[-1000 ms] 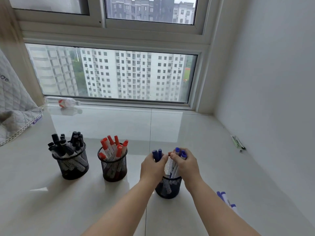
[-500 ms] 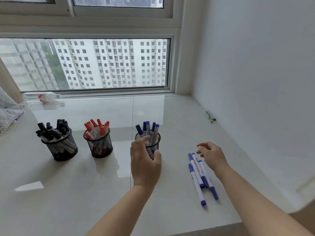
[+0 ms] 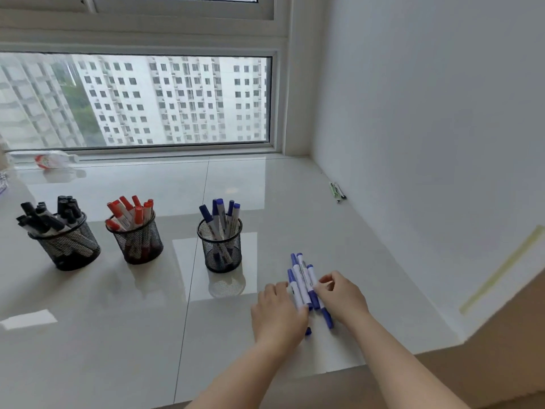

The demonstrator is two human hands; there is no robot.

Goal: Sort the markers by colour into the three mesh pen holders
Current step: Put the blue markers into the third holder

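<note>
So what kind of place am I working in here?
Probably a flat high up: a tiled sill under a window facing tower blocks, a quilt edge at the left.
</note>
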